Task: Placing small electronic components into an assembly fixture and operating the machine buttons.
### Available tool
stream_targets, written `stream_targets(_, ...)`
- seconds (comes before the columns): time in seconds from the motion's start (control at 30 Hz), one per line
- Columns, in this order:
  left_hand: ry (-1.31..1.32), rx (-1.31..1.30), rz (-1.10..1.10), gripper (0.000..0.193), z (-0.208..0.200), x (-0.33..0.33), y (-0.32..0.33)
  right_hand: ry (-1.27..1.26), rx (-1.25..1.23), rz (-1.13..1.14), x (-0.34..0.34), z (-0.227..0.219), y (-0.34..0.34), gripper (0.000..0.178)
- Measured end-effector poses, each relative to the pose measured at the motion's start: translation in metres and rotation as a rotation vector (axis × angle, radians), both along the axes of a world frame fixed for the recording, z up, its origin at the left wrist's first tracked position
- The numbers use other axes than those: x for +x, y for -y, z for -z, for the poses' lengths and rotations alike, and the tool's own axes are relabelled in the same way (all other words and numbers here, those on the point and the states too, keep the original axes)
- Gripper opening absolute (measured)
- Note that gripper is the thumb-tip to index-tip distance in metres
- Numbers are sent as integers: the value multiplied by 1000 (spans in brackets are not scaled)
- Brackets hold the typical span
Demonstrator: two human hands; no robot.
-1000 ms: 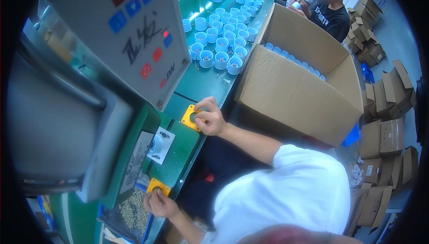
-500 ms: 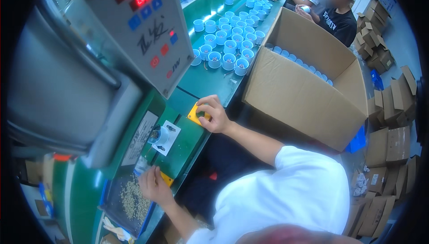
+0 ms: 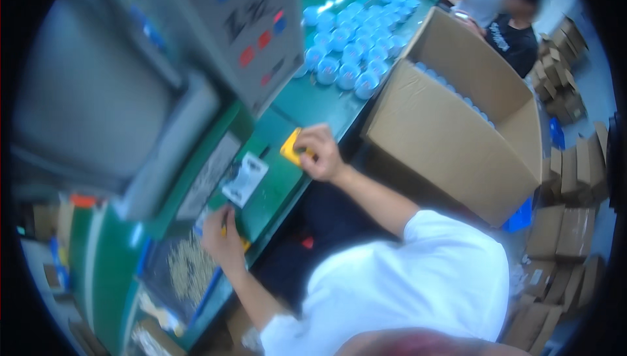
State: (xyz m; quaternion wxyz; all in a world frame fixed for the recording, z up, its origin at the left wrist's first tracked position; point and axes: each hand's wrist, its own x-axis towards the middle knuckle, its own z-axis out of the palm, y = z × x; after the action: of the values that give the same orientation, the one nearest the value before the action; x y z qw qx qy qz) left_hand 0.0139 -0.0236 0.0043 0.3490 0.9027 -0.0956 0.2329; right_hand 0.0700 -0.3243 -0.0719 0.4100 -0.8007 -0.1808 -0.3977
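Note:
My right hand (image 3: 318, 152) curls over a yellow push-button box (image 3: 291, 146) at the bench's front edge, its fingers bent around the button. My left hand (image 3: 223, 233) closes over a second yellow push-button box (image 3: 246, 244), mostly hidden beneath it. Between the hands, a white plate (image 3: 247, 181) lies on the green bench under the machine. Something pale stands at its far side, too blurred to name.
A grey machine with a control panel (image 3: 251, 36) overhangs the left. Many light-blue cups (image 3: 349, 72) stand on the bench (image 3: 307, 105). A tray of small beige pieces (image 3: 192, 268) sits lower left. A large cardboard box (image 3: 450, 140) stands right; co-workers (image 3: 513, 33) work beyond.
The view has shifted and blurred, so the bench appears higher. Both hands stay at the yellow boxes. The light-blue cup seen on the white plate earlier no longer shows clearly.

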Motion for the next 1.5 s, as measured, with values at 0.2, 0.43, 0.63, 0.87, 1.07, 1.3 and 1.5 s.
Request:
stream_targets(0.2, 32, -116, 47, 12, -20, 14, 8, -17, -19, 53, 5, 2, 10, 21)
stream_targets(0.43, 28, -140, 108, 19, -66, 31, -3, -9, -22, 32, 3, 2, 2, 23)
stream_targets(0.63, -89, -147, 258, 31, -86, 65, 9, -3, -21, 40, 2, 2, 4, 22)
stream_targets(0.87, -234, 176, 401, 31, -72, 102, 10, -12, 8, 40, 1, 2, 9, 22)
stream_targets(1.07, -539, 196, 218, 29, -99, 83, 7, -4, 37, -1, 2, -7, -9, 20)
stream_targets(1.3, -111, 71, 143, 25, -63, 37, 3, -14, 89, 22, -3, -10, 18, 22)
stream_targets(1.5, 26, 34, -60, 17, 33, -47, -23, 5, 59, -11, 4, -2, 11, 22)
